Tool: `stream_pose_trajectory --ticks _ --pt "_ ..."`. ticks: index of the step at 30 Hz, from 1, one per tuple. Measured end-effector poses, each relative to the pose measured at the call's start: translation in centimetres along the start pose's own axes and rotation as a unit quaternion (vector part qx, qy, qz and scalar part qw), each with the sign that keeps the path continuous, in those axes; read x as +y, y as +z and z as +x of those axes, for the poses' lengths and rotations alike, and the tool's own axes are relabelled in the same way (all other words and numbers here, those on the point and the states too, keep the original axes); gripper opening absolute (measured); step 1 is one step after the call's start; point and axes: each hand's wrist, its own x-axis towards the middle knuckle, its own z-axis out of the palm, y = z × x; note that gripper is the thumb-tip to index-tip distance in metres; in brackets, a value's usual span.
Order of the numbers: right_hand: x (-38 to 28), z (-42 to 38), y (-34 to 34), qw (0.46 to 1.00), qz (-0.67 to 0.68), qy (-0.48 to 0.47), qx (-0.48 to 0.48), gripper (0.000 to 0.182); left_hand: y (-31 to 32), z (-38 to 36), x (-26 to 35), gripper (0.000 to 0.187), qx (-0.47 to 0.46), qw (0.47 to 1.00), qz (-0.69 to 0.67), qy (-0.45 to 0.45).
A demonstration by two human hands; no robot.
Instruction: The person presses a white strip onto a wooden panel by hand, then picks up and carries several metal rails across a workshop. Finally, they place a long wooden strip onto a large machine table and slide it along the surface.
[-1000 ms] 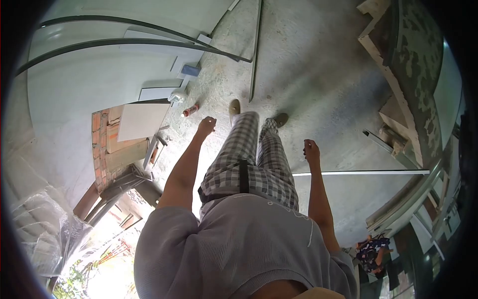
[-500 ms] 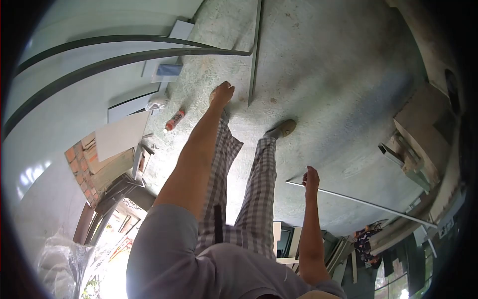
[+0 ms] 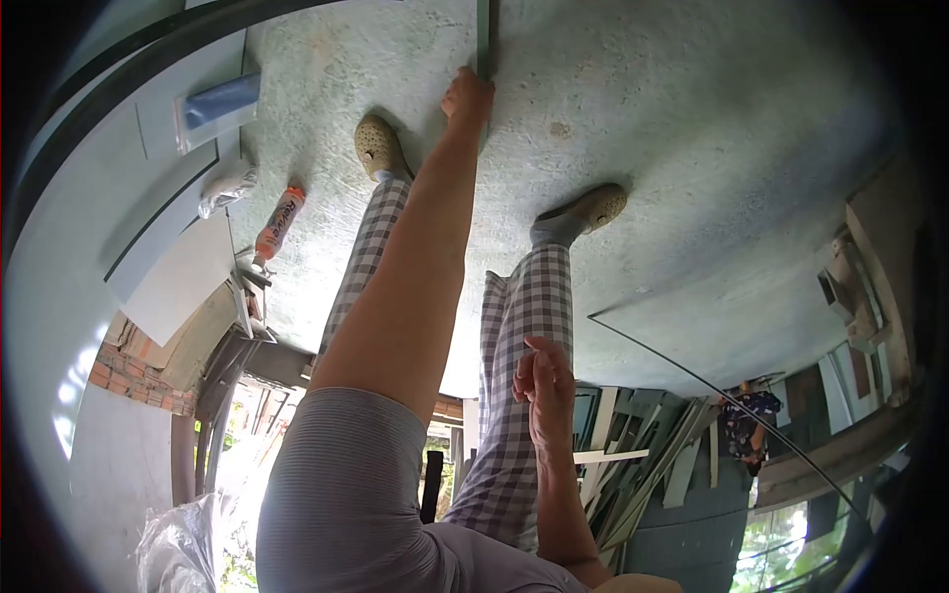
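Note:
My left hand (image 3: 467, 96) is stretched far forward, its fingers closed around the edge of a long, narrow metal bar (image 3: 483, 35) near the floor. The bar runs out of view at the top. Near my right thigh, my right hand (image 3: 544, 381) has its fingers curled in loosely, and nothing shows in them. A thin dark rod (image 3: 692, 374) slants across the floor to the right of that hand, apart from it.
A red-labelled bottle (image 3: 280, 225), a blue packet (image 3: 222, 102) and pale panels (image 3: 178, 282) lie at left. Long strips (image 3: 633, 479) lean behind my right arm. Another person (image 3: 751, 425) is farther right. Blocks (image 3: 850, 282) stand at the right edge.
My left hand has reached forward and taken hold of the bar. My right hand has moved left toward my leg. My feet have moved farther apart, and the view has shifted.

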Motion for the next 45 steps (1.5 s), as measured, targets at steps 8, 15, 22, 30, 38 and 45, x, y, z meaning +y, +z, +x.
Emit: stream_pose_trajectory --ticks 8,15,22,30,38,45 --pt "-3.4 0.3 -2.0 0.962 -0.225 -0.101 0.117 0.044 -4.9 -6.6 1.6 0.041 -0.155 0.975 -0.039 0.153" --pt "-9.4 -11.1 -2.8 0.848 -0.434 -0.259 0.161 0.064 -15.2 -30.6 3.4 0.031 -0.321 0.887 -0.229 0.240" --pt "-8.1 -27.4 -4.9 0.908 -0.386 -0.099 0.132 0.030 -24.4 -48.0 1.9 0.047 -0.524 0.775 -0.262 0.237" --pt "-4.4 -42.6 -1.1 0.859 -0.427 -0.186 0.212 0.035 -31.0 -39.3 9.1 0.109 -0.535 0.687 -0.488 0.048" --pt "-0.8 -51.5 3.8 0.851 -0.410 -0.192 0.268 0.036 -35.8 -41.1 9.1 0.061 -0.463 0.695 -0.539 -0.108" --pt "4.0 -49.7 -0.2 0.853 -0.335 -0.259 0.306 0.034 -44.9 -53.7 10.6 0.049 -0.460 0.672 -0.576 0.070"
